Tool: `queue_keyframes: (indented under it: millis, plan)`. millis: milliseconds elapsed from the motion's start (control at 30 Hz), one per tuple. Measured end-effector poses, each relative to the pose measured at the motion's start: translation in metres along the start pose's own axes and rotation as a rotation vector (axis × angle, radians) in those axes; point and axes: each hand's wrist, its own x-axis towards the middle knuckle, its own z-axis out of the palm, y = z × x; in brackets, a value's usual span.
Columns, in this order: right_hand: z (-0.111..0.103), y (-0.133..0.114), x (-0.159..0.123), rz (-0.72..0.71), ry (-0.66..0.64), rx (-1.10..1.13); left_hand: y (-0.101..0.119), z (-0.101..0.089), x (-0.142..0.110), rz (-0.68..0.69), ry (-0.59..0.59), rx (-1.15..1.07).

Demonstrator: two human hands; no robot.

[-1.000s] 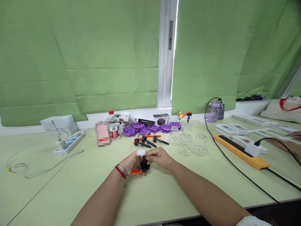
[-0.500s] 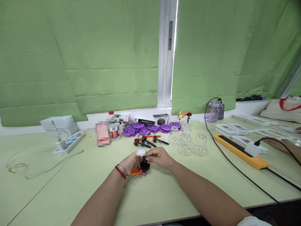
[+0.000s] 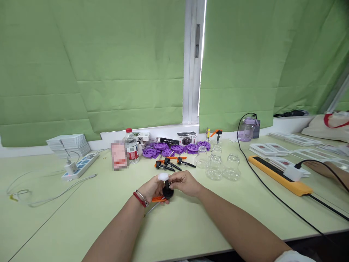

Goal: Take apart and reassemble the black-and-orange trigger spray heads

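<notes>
My left hand and my right hand meet over the middle of the pale green table. Both are closed on one small assembly: a black round pump part with a white cap on top and an orange lever at its base. A thin tube pokes out below my left wrist, which wears a red bracelet. Beyond them lie more black and orange pump heads and several clear glass bottles.
Purple round discs, a water bottle and small boxes line the windowsill. A white power strip with cables lies left, an orange power strip with black cords right. Another person's hand rests at the far right by flat cards.
My hands and the pump part stay almost still. The other person's hand at the far right has shifted a little over the cards.
</notes>
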Motion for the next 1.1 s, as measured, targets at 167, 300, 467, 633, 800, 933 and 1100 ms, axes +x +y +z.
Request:
queue_keyframes:
  millis: [167,300,467,633,800,933,1100]
  plan:
    - [0.001,-0.002,-0.001,0.039,0.017,-0.010,-0.001,0.000,0.000,-0.015,0.014,0.003]
    - [0.002,-0.004,-0.001,0.039,-0.011,-0.019,-0.001,0.000,-0.001,-0.007,0.008,0.012]
    - [0.003,-0.002,-0.002,0.077,-0.026,0.059,-0.001,0.001,0.000,0.016,-0.005,0.000]
    - [0.001,-0.003,-0.003,0.071,-0.036,0.033,0.000,0.000,0.000,0.006,-0.002,0.031]
    - [0.000,-0.002,-0.002,0.058,-0.052,0.020,0.000,0.000,-0.001,0.003,-0.001,0.033]
    - [0.001,-0.003,-0.002,0.038,-0.060,-0.009,-0.001,0.000,-0.001,-0.017,0.011,0.034]
    - [0.001,-0.011,-0.004,-0.038,-0.060,-0.189,-0.001,-0.001,0.001,-0.023,0.024,0.036]
